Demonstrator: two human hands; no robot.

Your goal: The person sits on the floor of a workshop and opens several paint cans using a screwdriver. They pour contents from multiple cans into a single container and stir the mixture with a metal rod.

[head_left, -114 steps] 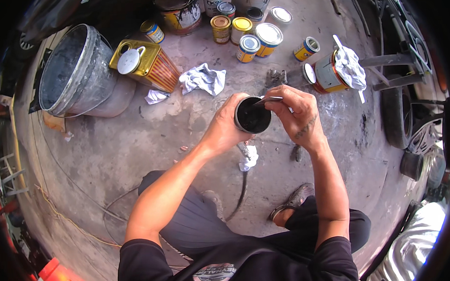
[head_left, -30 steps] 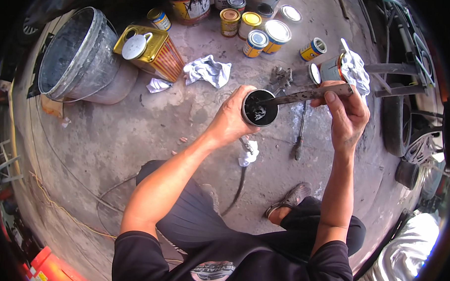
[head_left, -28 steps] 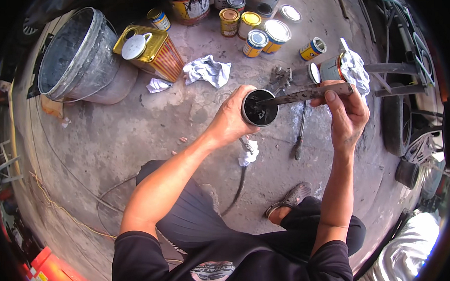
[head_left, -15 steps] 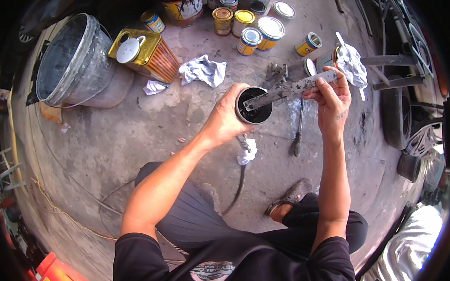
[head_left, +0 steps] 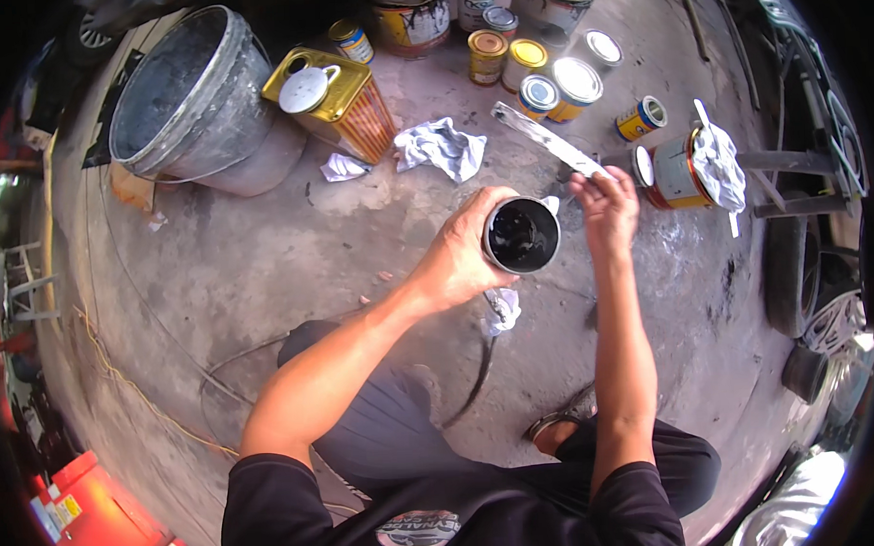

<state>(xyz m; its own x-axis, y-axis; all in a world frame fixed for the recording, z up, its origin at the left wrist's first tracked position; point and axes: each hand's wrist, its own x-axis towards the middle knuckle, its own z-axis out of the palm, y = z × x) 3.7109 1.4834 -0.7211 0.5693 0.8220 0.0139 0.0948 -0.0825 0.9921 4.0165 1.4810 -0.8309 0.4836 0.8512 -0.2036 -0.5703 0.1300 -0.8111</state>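
Note:
My left hand (head_left: 463, 245) is wrapped round a dark cup (head_left: 550, 223), whose open mouth faces me. Glossy black liquid (head_left: 519, 243) lies inside it. To the right of the cup, the fingers of my right hand (head_left: 608, 207) pinch one end of a flat stirring stick (head_left: 548, 140). Its other end points up and to the left, clear of the cup. Dark smears mark the stick, and light glares off its face. Something small and white shows just behind the cup's upper right rim; I cannot make out what it is.
Several paint cans (head_left: 539, 94) stand beyond my hands, with a crumpled white cloth (head_left: 442, 150) nearer. At left are a big grey bucket (head_left: 249, 116) and a gold rectangular tin (head_left: 351, 93). A larger can (head_left: 671, 169) with a rag stands right. A hose (head_left: 483, 372) lies below the cup.
The stirring stick has come out of the cup and swung round to point up-left. My right hand is lower and further left in view. The view has shifted, with the floor objects appearing further right.

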